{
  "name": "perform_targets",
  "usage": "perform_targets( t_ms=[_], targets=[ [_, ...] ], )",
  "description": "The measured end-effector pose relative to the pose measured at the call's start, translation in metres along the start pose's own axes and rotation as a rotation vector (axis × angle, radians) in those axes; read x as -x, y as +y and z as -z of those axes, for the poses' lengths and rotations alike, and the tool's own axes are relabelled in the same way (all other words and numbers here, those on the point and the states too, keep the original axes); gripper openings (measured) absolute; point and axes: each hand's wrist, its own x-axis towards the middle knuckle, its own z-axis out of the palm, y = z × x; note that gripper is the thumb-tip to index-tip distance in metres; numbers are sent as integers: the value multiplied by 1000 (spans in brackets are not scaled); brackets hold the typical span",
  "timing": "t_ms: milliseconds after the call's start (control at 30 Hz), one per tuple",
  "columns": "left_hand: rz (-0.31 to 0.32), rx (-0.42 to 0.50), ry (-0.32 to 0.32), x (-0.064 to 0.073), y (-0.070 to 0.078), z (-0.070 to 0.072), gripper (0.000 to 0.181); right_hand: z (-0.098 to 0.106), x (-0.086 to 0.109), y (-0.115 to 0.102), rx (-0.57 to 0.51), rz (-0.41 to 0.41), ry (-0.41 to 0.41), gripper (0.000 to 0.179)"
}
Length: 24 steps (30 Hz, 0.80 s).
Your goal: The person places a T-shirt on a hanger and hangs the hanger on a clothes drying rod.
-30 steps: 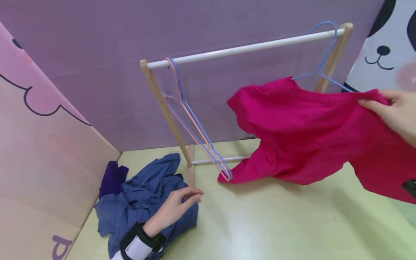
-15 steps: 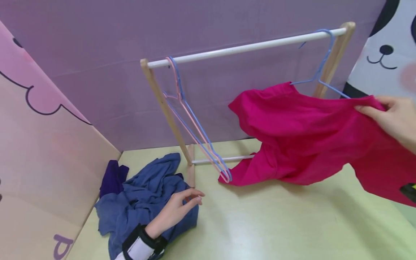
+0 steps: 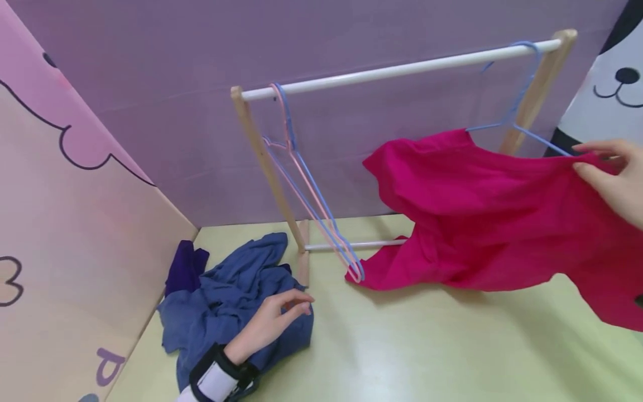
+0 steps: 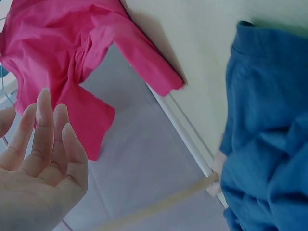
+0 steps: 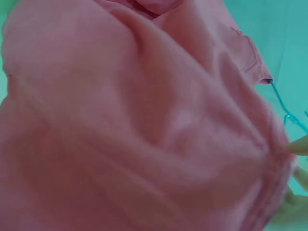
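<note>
A bright pink T-shirt (image 3: 482, 212) hangs by its neckline on a blue hanger (image 3: 542, 140) hooked on the rack's rail at the right. My right hand (image 3: 615, 178) pinches the shirt's right shoulder between thumb and fingers, close to the hanger's arm. In the right wrist view the pink cloth (image 5: 134, 125) fills most of the picture, and only part of the hand shows at the edge. My left hand (image 3: 271, 321) holds nothing, fingers loosely bent, over a crumpled blue garment (image 3: 236, 285). The left wrist view shows its palm (image 4: 43, 178) and relaxed fingers.
A small wooden rack with a white rail (image 3: 402, 68) stands against the purple backdrop. Pink and blue hangers (image 3: 321, 201) hang together at its left end. A dark purple cloth (image 3: 185, 268) lies beside the blue garment, by the left panel (image 3: 75, 223).
The hanger's hook has come down onto the rail, and the shirt has lowered slightly with it. My right fingers have spread somewhat. The view has turned slightly right; my left hand stays put.
</note>
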Motion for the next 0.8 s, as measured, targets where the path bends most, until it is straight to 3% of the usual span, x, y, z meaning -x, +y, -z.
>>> perform_targets(
  t_ms=[100, 200, 333, 433, 600, 800],
  targets=[
    [5, -8, 24, 1, -3, 7, 21, -7, -6, 13, -35, 68, 144, 30],
    [16, -15, 61, 5, -6, 14, 21, -8, -1, -4, -42, 96, 192, 25],
    [18, -47, 105, 11, -12, 21, 18, -7, 20, -41, -27, 112, 46, 24],
    [14, -111, 140, 17, -20, 26, 15, -10, 35, -53, -21, 153, -86, 23],
    [76, -224, 134, 29, -33, 33, 15, -20, 59, -52, 4, 180, -240, 19],
    [208, -251, 142, 46, -47, 43, 16, -42, 91, -37, 3, 213, -415, 17]
  ],
)
